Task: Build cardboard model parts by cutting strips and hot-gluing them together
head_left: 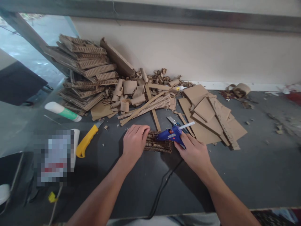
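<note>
The corrugated cardboard block (158, 146) lay near the front middle of the dark bench (246, 175), with its long axis running left to right. The left hand (135, 140) rested on its left end with the fingers curled. The right hand (194, 152) was closed around a blue glue gun (169, 135), whose nozzle pointed left onto the block. Flat cardboard sheets (211, 116) lay close on the right. A yellow knife (86, 141) lay well apart on the left.

Blue glue gun (169, 135) atop cardbd block (159, 146)
</note>
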A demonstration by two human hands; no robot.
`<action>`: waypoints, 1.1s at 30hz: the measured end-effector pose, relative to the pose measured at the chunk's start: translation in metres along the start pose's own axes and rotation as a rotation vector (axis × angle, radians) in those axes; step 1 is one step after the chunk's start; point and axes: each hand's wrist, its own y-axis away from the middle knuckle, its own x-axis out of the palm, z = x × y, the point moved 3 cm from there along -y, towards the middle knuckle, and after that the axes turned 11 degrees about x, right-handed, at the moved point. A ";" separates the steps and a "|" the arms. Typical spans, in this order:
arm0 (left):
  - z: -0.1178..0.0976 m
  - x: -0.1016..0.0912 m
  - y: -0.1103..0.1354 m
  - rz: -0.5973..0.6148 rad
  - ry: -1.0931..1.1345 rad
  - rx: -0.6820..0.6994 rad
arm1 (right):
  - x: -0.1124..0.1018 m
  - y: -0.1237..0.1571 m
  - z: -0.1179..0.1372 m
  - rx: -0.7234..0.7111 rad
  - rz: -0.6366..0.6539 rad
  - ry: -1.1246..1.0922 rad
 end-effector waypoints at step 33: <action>-0.005 -0.020 -0.009 0.121 0.159 0.004 | -0.020 -0.011 -0.004 0.181 -0.125 0.048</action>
